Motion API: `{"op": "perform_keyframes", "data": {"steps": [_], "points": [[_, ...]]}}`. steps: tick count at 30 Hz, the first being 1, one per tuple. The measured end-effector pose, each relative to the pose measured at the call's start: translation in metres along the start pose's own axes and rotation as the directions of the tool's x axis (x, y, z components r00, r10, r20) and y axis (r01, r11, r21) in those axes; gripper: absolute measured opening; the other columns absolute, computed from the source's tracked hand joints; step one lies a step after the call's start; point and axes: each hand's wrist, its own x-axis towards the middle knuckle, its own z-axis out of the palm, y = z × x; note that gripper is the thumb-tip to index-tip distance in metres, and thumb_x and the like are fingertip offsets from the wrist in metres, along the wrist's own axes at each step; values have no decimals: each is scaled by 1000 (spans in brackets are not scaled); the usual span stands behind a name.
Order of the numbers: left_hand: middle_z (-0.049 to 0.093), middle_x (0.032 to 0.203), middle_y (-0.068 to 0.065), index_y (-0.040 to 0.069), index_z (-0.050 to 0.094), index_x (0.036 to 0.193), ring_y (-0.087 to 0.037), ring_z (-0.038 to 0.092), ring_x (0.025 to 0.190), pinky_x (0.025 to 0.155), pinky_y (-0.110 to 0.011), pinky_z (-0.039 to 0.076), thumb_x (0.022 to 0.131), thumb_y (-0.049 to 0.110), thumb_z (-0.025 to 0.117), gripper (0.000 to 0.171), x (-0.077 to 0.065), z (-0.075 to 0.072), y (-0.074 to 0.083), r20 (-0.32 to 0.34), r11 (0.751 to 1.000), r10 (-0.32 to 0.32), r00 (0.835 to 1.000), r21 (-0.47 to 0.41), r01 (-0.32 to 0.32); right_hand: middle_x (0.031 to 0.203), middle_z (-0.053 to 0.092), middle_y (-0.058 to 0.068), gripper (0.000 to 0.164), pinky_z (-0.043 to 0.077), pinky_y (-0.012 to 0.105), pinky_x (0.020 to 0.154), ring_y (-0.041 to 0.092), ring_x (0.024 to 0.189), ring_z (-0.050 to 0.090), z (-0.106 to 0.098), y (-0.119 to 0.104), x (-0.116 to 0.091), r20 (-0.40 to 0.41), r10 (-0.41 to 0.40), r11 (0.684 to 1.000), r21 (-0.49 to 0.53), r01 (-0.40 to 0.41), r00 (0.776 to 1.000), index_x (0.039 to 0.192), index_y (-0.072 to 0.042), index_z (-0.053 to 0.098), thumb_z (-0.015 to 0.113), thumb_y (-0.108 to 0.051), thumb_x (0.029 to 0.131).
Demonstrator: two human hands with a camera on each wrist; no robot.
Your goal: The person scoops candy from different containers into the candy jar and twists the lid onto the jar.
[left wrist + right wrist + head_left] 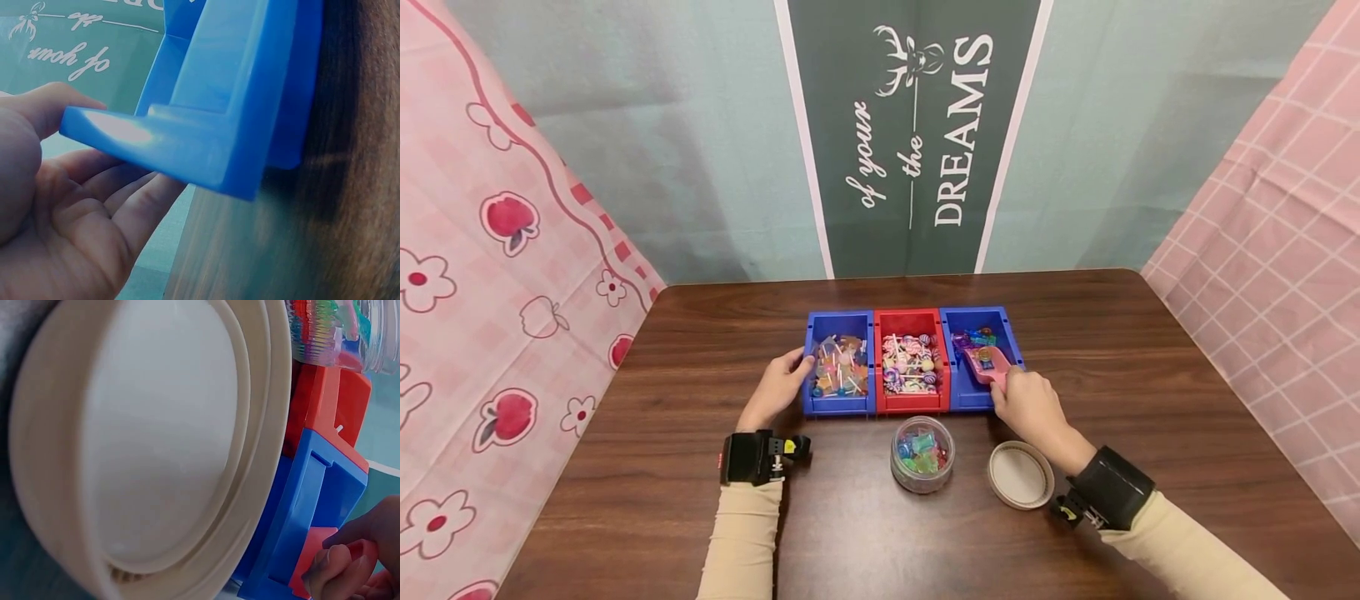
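In my right hand I grip the handle of a pink scoop, its bowl down inside the right blue bin. A few wrapped candies lie in the scoop, and more colourful candies sit behind it in that bin. My left hand holds the outer side wall of the left blue bin, thumb on one face and fingers on the other, as the left wrist view shows. Between the two blue bins stands a red bin with swirl lollipops. The left bin holds clear-wrapped lollipops.
A clear jar of wrapped candies stands open in front of the red bin. To its right a round cream lid lies with its hollow side up, near my right wrist. Everything rests on a dark wooden table with a cloth backdrop behind.
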Motion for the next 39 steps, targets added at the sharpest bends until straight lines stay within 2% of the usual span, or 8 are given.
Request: {"op": "perform_keyframes", "data": {"steps": [8, 11, 18, 32, 39], "points": [[53, 139, -25, -1, 39, 145, -33, 56, 120, 109, -50, 43, 104, 25, 40, 48, 0, 0, 1, -8, 1000, 8, 1000, -8, -9, 56, 54, 18, 27, 43, 44, 45, 37, 54, 58, 0, 2, -5, -48, -8, 1000, 13, 9, 999, 68, 1, 51, 63, -15, 86], [53, 139, -25, 0, 39, 145, -33, 56, 121, 109, -50, 43, 104, 25, 39, 48, 0, 0, 1, -8, 1000, 2, 1000, -4, -2, 55, 52, 15, 26, 42, 43, 45, 35, 53, 57, -1, 2, -7, -62, -15, 1000, 15, 16, 998, 69, 1, 51, 63, -15, 86], [60, 130, -26, -2, 43, 142, -28, 59, 110, 102, -48, 48, 103, 22, 42, 46, 0, 0, 2, -46, 998, 44, 998, 46, -42, 55, 46, 9, 23, 39, 41, 44, 28, 50, 49, -3, 3, -12, -73, -26, 999, 37, 29, 997, 71, 1, 51, 63, -13, 85], [55, 137, -26, -2, 39, 145, -31, 57, 116, 106, -50, 45, 103, 24, 41, 49, -1, 1, 3, -26, 999, 11, 1000, 35, -10, 56, 46, 6, 21, 37, 34, 43, 23, 50, 46, -3, 8, -17, -88, -51, 996, 71, 57, 995, 76, 4, 54, 63, -11, 88], [55, 136, -26, -2, 40, 144, -31, 58, 114, 105, -50, 46, 103, 23, 41, 48, 0, 1, 2, -29, 999, 17, 999, 34, -16, 56, 49, 8, 19, 39, 35, 43, 23, 49, 47, -2, 10, -17, -138, -80, 993, 80, 91, 987, 83, 8, 57, 64, -9, 87]]}}
